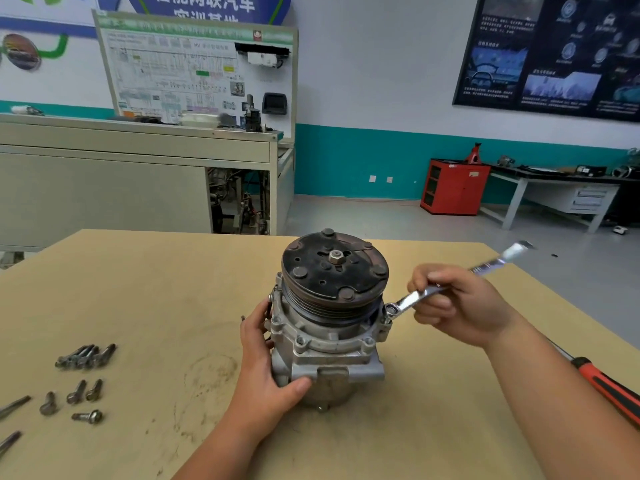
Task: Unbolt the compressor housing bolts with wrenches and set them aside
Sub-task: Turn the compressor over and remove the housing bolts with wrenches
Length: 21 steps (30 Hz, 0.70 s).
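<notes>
Grey cast aluminium makes up the compressor (329, 341), which stands on end near the middle of the tan table (173, 271), its dark, rusty clutch plate (334, 271) facing up with a hex nut at the centre. No brand can be read on the housing or on the tools.

On the far wall a blue banner (204, 5) carries large white Chinese characters, cut off at the top edge; "网联汽车" can be made out. Below it a white training board (194, 74) shows a wiring diagram with "HV" in its heading (the rest is too small to read). A dark poster (554, 53) at the right has white text, also illegible.

The left hand (266, 351) grips the housing's left side, fingers wrapped behind it and thumb pressed across the lower front. The right hand (457, 306) is closed round the shaft of a bright steel wrench (415, 300), whose ring end sits on a bolt at the housing's right flange.

Loose bolts (85, 356) lie well apart to the left on the table, long ones bunched, short ones scattered nearer. A red-and-black screwdriver (609, 386) lies behind the right forearm.
</notes>
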### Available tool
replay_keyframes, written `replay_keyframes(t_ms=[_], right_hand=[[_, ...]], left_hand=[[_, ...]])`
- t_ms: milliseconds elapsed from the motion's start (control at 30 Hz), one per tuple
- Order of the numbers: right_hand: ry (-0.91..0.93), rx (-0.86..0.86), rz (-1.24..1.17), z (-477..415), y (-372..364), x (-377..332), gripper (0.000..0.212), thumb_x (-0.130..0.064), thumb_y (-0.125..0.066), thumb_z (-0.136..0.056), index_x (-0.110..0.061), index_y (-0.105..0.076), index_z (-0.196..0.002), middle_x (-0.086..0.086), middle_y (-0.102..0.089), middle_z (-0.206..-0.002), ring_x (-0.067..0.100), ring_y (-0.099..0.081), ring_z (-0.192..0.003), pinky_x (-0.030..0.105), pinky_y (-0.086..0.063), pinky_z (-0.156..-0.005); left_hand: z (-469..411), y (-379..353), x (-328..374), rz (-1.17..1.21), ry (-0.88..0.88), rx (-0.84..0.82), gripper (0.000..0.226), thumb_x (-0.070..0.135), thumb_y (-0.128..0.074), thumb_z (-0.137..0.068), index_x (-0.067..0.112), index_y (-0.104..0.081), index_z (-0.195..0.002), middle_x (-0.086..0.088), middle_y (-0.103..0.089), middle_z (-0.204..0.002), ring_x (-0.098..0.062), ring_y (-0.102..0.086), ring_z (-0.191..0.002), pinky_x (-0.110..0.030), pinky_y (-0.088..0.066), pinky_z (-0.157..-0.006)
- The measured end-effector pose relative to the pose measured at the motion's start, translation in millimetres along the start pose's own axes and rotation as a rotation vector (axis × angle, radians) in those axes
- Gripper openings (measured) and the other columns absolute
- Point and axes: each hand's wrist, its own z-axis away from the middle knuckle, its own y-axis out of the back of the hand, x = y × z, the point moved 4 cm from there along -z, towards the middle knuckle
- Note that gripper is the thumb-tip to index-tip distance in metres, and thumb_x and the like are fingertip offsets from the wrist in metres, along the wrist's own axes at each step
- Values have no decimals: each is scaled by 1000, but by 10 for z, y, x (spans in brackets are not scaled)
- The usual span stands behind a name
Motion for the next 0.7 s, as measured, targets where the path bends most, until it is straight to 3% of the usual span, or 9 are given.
replay_keyframes(t_ms=[133,300,467,600,700], right_hand=[[138,91,-204,208,-62,118,27,-41,-78,-67,-17,-66,-71,-7,-44,-49,4,-39,-42,18,-39,-46],[287,381,-237,333,-272,101,33,-36,-50,-76,-15,-70,-62,2,-54,-51,9,-49,-45,17,-44,-45],[419,526,-86,717,-439,209,29,-20,-50,-67,-8,-76,-70,11,-66,-60,15,-62,-53,16,-49,-50],[454,684,172,924,-514,231,29,-6,-51,-73,-13,-78,-77,16,-72,-72,21,-69,-61,17,-53,-54],[473,786,356,932,-575,241,31,17,-49,-82,-6,-68,-74,12,-69,-62,15,-64,-51,16,-51,-51]], left_hand=[[5,-8,22,21,1,2,93,49,-64,-57,31,-20,-137,-5,-37,-141,5,-48,-122,-7,-37,-93],[33,1,-1,19,25,6,97,53,-67,-56,31,-21,-138,-5,-35,-143,2,-48,-123,-8,-38,-94],[25,4,-22,11,30,4,95,51,-66,-56,34,-21,-138,-2,-38,-141,-3,-51,-122,-9,-40,-92],[35,9,-25,1,27,14,95,51,-66,-55,34,-22,-138,-5,-36,-141,-2,-49,-122,-9,-40,-93],[34,8,-24,-6,20,17,95,51,-65,-56,32,-21,-139,-6,-35,-142,-10,-47,-127,-14,-40,-98]])
